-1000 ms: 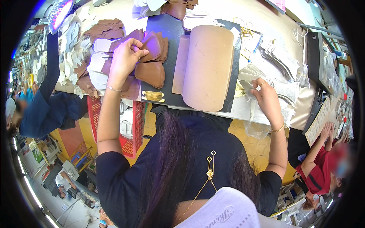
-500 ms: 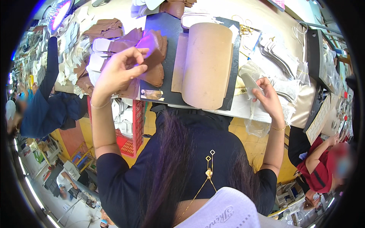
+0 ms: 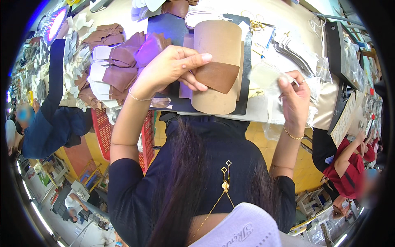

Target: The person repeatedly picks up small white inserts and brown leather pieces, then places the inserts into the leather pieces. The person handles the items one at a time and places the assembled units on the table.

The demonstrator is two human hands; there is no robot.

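While two hands work, left hand (image 3: 166, 68) grips one brown leather piece (image 3: 217, 75), right hand (image 3: 294, 96) one clear bag (image 3: 267, 76).

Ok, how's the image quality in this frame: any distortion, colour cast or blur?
Head view: strong fisheye, the table edge bows and the corners are black; a purple cast falls on the leather pieces by the left hand; the right hand and the brown piece are fairly sharp; faces at the rim are blurred.

Left hand (image 3: 170, 68) pinches brown leather piece (image 3: 216, 76); right hand (image 3: 294, 96) grips clear bag (image 3: 265, 76).
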